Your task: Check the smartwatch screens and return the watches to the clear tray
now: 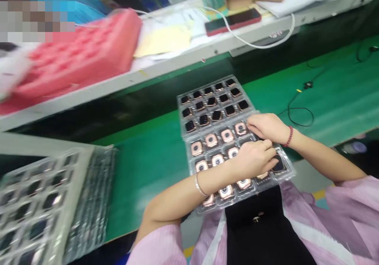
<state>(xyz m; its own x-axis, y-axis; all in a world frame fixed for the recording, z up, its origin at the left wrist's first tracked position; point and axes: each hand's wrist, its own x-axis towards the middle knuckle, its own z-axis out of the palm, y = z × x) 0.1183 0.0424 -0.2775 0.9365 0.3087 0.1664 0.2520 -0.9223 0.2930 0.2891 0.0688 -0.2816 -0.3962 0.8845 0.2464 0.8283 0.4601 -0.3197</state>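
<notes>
Left hand [257, 157] and right hand [264, 126] bend fingers over a clear near tray [288, 173] at a green bench's edge [142, 194]; their grip is unclear. Most visible watches [211, 140] there lie back-up, one dark-face-up; the far tray [204, 131] looks filled, all dark-face-up.

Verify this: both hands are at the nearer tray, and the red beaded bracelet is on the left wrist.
Wrong wrist: the head view shows the red beaded bracelet on the right wrist. The left hand and right hand are both at the nearer tray.
</notes>
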